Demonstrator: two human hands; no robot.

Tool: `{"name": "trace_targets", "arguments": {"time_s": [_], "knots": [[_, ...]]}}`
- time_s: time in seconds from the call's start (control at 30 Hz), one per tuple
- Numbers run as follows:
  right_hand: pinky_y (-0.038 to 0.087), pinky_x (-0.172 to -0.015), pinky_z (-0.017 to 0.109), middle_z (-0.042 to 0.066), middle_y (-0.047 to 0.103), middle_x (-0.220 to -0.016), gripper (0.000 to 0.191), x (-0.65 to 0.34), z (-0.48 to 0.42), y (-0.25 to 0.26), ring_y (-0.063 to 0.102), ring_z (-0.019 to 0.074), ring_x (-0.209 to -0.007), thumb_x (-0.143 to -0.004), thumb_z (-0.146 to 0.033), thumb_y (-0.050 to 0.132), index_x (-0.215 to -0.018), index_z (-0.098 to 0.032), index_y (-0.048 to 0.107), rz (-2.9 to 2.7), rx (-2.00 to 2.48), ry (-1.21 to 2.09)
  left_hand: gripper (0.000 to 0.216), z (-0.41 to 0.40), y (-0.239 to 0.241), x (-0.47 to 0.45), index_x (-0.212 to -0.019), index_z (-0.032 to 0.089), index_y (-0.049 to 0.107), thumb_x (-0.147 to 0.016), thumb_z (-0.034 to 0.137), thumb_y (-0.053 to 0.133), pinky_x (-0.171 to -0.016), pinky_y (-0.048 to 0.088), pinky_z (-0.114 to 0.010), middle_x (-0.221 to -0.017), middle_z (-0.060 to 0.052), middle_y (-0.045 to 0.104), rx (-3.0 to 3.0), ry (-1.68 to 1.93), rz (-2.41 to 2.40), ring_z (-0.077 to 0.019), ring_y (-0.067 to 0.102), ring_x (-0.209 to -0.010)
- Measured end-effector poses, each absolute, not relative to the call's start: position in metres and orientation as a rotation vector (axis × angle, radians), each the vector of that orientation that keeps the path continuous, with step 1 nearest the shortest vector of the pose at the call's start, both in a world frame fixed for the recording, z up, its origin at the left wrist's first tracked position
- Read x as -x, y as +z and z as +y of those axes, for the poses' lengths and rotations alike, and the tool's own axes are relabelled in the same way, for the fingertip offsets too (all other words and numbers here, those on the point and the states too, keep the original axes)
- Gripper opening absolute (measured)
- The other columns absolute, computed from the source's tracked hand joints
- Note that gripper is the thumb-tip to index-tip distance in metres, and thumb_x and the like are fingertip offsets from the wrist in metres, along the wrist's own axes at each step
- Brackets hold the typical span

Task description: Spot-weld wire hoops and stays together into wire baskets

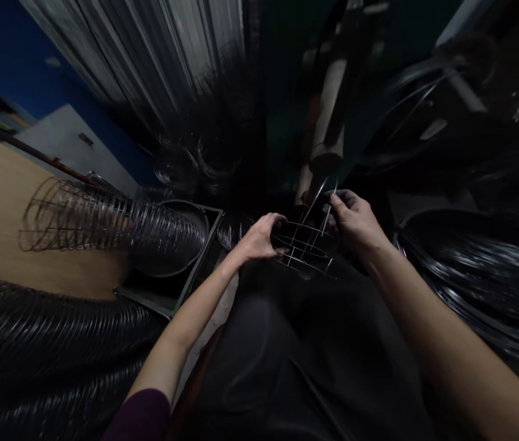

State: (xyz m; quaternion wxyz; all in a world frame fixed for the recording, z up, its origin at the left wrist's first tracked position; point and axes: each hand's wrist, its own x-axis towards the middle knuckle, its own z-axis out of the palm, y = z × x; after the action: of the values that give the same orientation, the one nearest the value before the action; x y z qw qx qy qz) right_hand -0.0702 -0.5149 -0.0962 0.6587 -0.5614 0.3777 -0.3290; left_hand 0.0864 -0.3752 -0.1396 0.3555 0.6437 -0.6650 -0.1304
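Note:
Over my lap is a small wire frame (308,248), made of thin curved wires crossed by straight ones. My left hand (262,237) grips its left side, thumb and fingers curled around the wires. At the upper right, my right hand (354,217) pinches a thin straight wire (327,214) that reaches down to the frame; whether that wire is fixed to it I cannot tell. Just beyond my hands hangs a machine's cylindrical metal part (328,138), with its round end facing down toward the frame.
To the left, a tall stack of wire rings (149,223) leans in a round tub (202,214). More dark rings (57,331) fill the lower left. Shiny wire bundles (480,269) lie at the right. Corrugated sheeting (149,43) stands behind.

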Motion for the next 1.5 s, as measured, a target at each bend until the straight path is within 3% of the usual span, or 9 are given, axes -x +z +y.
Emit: {"name": "trace_targets", "arguments": {"time_s": [0.37, 1.13, 1.5], "knots": [[0.026, -0.031, 0.015, -0.008, 0.048, -0.053, 0.038, 0.05, -0.543, -0.1, 0.04, 0.0047, -0.036, -0.064, -0.036, 0.074, -0.086, -0.018, 0.048, 0.854, 1.196, -0.831, 0.06, -0.41, -0.133, -0.116, -0.108, 0.013, 0.051, -0.058, 0.032, 0.078, -0.086, 0.048, -0.034, -0.106, -0.009, 0.059, -1.526, -0.406, -1.702, -0.021, 0.058, -0.095], [0.027, -0.033, 0.017, -0.01, 0.04, -0.05, 0.047, 0.025, -0.55, -0.106, 0.035, 0.0049, -0.037, -0.061, -0.047, 0.077, -0.082, -0.021, 0.044, 0.745, 1.218, -0.851, 0.062, -0.413, -0.138, -0.139, -0.106, 0.015, 0.051, -0.057, 0.037, 0.08, -0.086, 0.047, -0.033, -0.105, -0.008, 0.059, -1.502, -0.437, -1.649, -0.0204, 0.057, -0.094], [0.032, -0.034, 0.021, -0.008, 0.043, -0.047, 0.039, 0.018, -0.558, -0.108, 0.042, 0.0088, -0.038, -0.064, -0.042, 0.074, -0.078, -0.021, 0.044, 0.769, 1.245, -0.882, 0.065, -0.418, -0.136, -0.143, -0.107, 0.014, 0.05, -0.055, 0.039, 0.082, -0.086, 0.047, -0.034, -0.107, -0.01, 0.059, -1.485, -0.446, -1.631, -0.0222, 0.058, -0.096]]}}
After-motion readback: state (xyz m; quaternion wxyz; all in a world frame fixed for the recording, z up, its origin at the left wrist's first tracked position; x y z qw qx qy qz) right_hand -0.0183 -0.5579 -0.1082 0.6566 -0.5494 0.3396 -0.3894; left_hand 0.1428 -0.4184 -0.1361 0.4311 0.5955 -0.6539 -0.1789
